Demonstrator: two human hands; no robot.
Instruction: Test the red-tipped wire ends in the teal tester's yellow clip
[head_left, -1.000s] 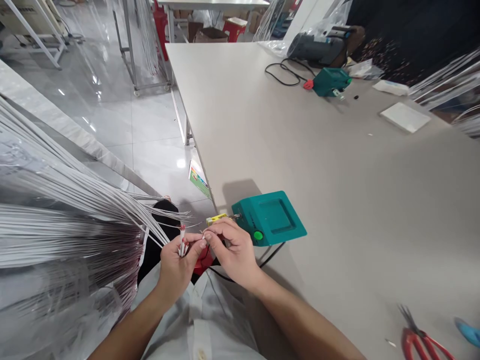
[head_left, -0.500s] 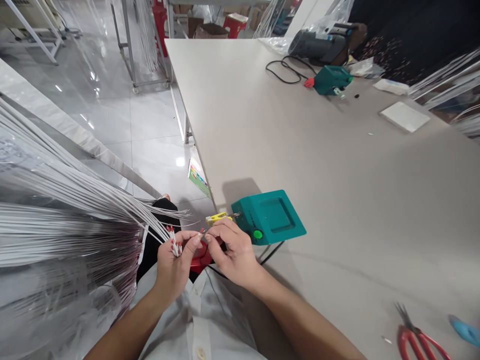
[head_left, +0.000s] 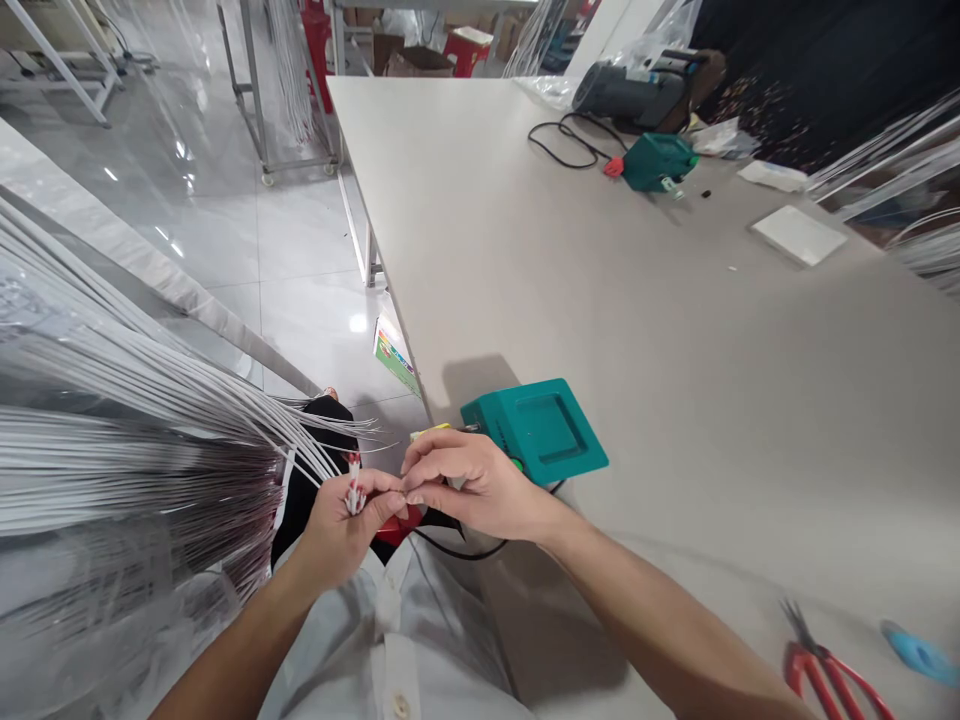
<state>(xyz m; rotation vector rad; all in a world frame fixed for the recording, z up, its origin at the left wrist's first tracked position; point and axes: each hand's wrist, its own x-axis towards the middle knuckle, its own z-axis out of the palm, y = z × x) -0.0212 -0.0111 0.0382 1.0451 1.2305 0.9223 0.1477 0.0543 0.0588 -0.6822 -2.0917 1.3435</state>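
Note:
My left hand (head_left: 341,525) is closed around several white cables (head_left: 355,492) with red wire ends, which stick up between thumb and fingers. Its thumb and forefinger tips are pinched together. My right hand (head_left: 472,485) meets those fingertips with its own thumb and forefinger in a pinch; whatever lies between them is hidden. Just beyond the right hand stands a teal machine (head_left: 551,430) at the table edge, its green button partly covered by the hand. A yellow piece (head_left: 431,430) on the machine's front shows above my right fingers.
Long white cables (head_left: 187,370) hang in a thick bundle at left. Red-handled pliers (head_left: 825,665) and a blue object (head_left: 919,650) lie on the table (head_left: 637,330) at lower right. A second green device (head_left: 658,162), a dark motor (head_left: 626,95) and a white block (head_left: 799,235) are farther back.
My right hand has turned and come down to my left fingertips, covering the red wire tip seen there before. It now hides more of the yellow piece and green button.

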